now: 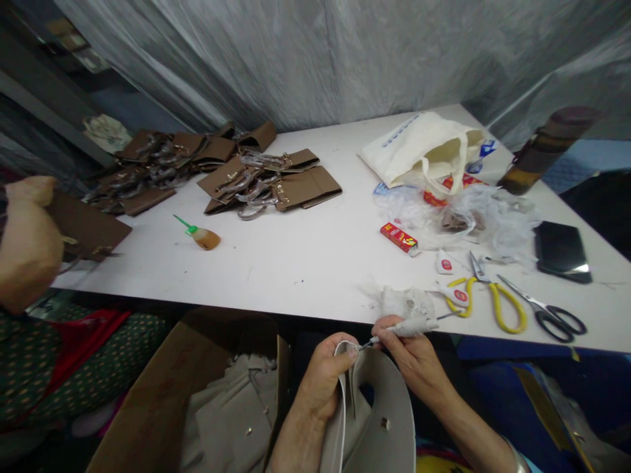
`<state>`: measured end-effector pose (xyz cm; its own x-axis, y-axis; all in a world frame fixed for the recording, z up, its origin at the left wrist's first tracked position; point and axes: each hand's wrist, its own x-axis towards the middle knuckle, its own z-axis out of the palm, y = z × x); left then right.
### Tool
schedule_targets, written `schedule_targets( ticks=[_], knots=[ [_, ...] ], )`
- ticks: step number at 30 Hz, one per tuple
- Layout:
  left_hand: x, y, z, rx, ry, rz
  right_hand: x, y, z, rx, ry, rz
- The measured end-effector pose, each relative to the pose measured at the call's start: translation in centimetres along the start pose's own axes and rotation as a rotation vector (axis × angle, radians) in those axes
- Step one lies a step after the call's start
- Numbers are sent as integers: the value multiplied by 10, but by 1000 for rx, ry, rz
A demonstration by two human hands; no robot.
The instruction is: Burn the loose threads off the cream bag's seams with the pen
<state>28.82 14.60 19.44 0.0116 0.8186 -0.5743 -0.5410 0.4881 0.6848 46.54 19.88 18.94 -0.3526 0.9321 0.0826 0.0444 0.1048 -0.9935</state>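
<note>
Near the table's front edge, my left hand [328, 371] is closed on the upper edge of a light grey leather piece [392, 401] with a small metal fitting. My right hand [407, 348] grips a tool with a pale wrapped handle [414, 326], its thin dark tip touching the leather edge beside my left fingers. White cloth scraps [407, 302] lie on the table just beyond the handle.
Yellow-handled scissors [510, 309], black-handled scissors [559, 322], a phone [562, 249] and a bottle [547, 151] are at right. Brown bags [305, 187] and a glue bottle [204, 238] lie left. A cardboard box [162, 387] holds grey pieces. Another person's arm [29, 243] is far left.
</note>
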Motion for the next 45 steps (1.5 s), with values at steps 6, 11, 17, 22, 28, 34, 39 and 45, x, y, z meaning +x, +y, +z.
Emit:
schedule_targets(
  ticks=[6, 11, 17, 22, 28, 34, 39, 45],
  knots=[
    [-2, -1, -6, -3, 40, 52, -16, 9, -9, -259, -269, -443],
    [-4, -7, -6, 65, 22, 90, -25, -4, -15, -243, -280, -458],
    [-11, -4, -7, 128, 48, 136, -35, -11, -10, -136, -125, -413],
    [-26, -2, -1, 259, 63, 250, -38, -12, 7, -240, -74, -260],
    [-49, 3, 8, 596, 179, 386, -37, -22, 27, -282, -188, -13],
    [-61, 0, 5, 751, 278, 453, -39, -19, 31, -170, -273, 108],
    [-72, 0, 4, 675, 177, 456, -40, -21, 39, -57, -302, 135],
    [-93, 7, -16, 488, -38, 420, -54, -30, 36, -161, -259, -4]
  ],
)
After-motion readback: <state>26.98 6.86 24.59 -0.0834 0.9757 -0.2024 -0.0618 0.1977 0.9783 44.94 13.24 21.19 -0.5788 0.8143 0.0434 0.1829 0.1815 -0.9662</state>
